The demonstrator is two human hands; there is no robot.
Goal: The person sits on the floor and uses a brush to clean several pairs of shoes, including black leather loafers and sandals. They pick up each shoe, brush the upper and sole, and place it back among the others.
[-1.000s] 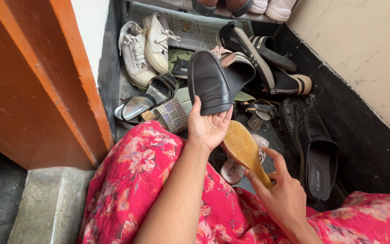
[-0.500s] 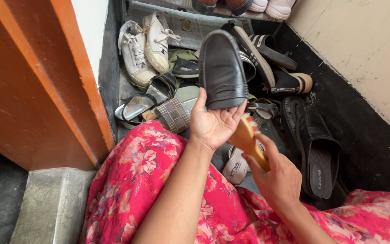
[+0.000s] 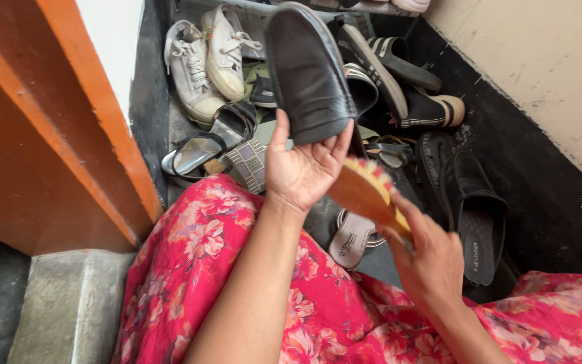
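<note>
- Your left hand (image 3: 301,172) gripped the black loafer (image 3: 308,74) at its heel end, fingers (image 3: 335,145) and thumb closed around it, palm facing up.
- You held the loafer above the shoe pile, its toe pointing away from you, with the white sneakers (image 3: 207,61) to its left.
- Your right hand (image 3: 432,263) clasped the handle of the wooden brush (image 3: 365,192), fingers closed on it.
- The brush head sat just below the loafer's heel, close beside your left palm.
- A black slipper (image 3: 476,216) lay on the floor to the right of the loafer.
</note>
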